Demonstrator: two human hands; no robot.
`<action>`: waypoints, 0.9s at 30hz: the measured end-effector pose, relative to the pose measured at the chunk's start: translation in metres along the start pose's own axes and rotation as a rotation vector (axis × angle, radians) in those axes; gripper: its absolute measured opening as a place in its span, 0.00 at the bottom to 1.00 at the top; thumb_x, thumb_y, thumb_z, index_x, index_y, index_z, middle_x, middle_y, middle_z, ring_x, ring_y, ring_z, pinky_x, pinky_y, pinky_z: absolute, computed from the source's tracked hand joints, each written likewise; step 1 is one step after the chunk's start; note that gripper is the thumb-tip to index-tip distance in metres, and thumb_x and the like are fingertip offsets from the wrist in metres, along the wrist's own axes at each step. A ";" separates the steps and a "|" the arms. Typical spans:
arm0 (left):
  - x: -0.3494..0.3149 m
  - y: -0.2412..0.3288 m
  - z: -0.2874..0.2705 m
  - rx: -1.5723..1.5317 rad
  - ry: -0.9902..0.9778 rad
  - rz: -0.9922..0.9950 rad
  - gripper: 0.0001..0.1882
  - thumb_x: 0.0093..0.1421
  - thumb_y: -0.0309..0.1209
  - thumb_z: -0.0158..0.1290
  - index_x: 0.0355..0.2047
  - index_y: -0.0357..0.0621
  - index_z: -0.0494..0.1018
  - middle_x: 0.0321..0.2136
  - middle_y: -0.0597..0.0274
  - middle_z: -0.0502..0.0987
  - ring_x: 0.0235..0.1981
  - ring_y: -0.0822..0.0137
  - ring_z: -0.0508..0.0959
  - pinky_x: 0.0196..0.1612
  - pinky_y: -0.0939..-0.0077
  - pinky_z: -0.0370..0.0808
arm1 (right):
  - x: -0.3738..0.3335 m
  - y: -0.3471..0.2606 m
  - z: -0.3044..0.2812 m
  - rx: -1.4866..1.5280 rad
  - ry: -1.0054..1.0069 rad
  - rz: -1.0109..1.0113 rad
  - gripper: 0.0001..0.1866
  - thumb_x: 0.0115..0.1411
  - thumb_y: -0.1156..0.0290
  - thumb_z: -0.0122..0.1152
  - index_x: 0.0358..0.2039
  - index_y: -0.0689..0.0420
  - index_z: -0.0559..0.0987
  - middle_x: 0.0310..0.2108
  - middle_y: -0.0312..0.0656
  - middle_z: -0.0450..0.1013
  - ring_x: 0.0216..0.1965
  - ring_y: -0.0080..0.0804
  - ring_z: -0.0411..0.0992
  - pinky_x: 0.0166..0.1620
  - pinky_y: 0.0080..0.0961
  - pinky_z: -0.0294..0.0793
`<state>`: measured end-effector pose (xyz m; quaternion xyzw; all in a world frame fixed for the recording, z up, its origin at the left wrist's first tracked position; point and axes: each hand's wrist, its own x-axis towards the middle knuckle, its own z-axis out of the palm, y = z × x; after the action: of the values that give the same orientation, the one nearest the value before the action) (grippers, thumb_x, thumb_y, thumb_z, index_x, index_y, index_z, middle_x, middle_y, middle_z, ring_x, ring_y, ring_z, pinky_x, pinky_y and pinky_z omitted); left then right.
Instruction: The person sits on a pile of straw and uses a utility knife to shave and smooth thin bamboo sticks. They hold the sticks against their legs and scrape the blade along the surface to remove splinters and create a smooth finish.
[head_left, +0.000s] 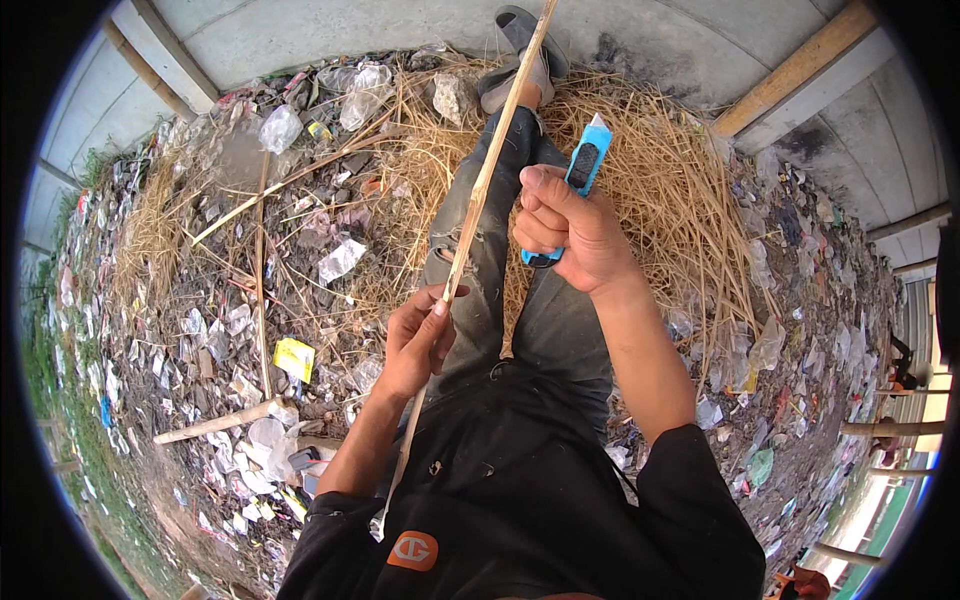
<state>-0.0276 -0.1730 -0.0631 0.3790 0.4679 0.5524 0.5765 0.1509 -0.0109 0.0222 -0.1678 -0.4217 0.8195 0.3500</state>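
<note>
My left hand (418, 340) is closed round a long, thin bamboo strip (490, 165), pinching it between thumb and fingers. The strip runs from beside my belly up past my legs to the top of the view, slanting to the right. In my right hand (575, 225) is a light-blue utility knife (588, 158), gripped in a fist with its short pale blade pointing up and away. Knife and strip are apart. Under both hands lie my outstretched legs in dark torn trousers (565, 335), and a sandal (530, 40) shows at the far end.
Thin straw-like shavings (660, 200) are heaped right of my legs. Litter covers the ground, with a yellow packet (294, 358) and a short stick (215, 424) at left. A grey panel wall (400, 22) with bamboo posts (795, 68) stands ahead.
</note>
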 end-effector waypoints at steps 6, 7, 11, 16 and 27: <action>-0.002 0.004 0.004 -0.020 -0.022 -0.007 0.22 0.73 0.41 0.43 0.54 0.34 0.70 0.12 0.72 0.60 0.10 0.80 0.58 0.14 0.84 0.55 | 0.016 0.005 -0.008 -0.609 0.439 -0.298 0.12 0.63 0.63 0.69 0.30 0.56 0.76 0.17 0.23 0.64 0.15 0.09 0.54 0.19 0.15 0.49; -0.003 0.004 0.006 -0.031 -0.016 -0.011 0.22 0.73 0.41 0.43 0.55 0.34 0.69 0.12 0.72 0.60 0.10 0.79 0.58 0.14 0.84 0.55 | 0.016 0.005 -0.009 -0.643 0.433 -0.272 0.12 0.63 0.63 0.69 0.31 0.57 0.77 0.18 0.23 0.65 0.15 0.09 0.54 0.19 0.15 0.48; -0.007 0.008 0.016 -0.079 -0.080 -0.078 0.22 0.72 0.42 0.45 0.56 0.35 0.68 0.12 0.71 0.63 0.09 0.78 0.61 0.13 0.84 0.58 | 0.021 0.009 -0.008 -0.549 0.371 -0.218 0.10 0.65 0.64 0.66 0.38 0.58 0.80 0.19 0.24 0.66 0.16 0.08 0.55 0.19 0.15 0.48; 0.012 0.024 0.007 -0.133 -0.236 -0.128 0.22 0.73 0.43 0.43 0.57 0.38 0.66 0.13 0.69 0.66 0.11 0.77 0.68 0.14 0.85 0.64 | 0.015 0.010 -0.002 -0.466 0.312 -0.151 0.10 0.65 0.64 0.66 0.38 0.58 0.80 0.20 0.25 0.67 0.16 0.09 0.56 0.19 0.14 0.50; 0.045 0.041 0.029 -0.623 -0.122 -0.191 0.26 0.75 0.40 0.41 0.71 0.56 0.55 0.09 0.72 0.57 0.04 0.77 0.54 0.10 0.83 0.52 | -0.001 0.026 -0.013 -0.886 0.329 -0.181 0.13 0.56 0.67 0.66 0.21 0.58 0.75 0.15 0.33 0.67 0.20 0.22 0.61 0.26 0.27 0.62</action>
<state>-0.0141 -0.1219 -0.0214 0.1713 0.2747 0.5888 0.7406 0.1475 -0.0143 -0.0069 -0.3909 -0.6822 0.4896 0.3770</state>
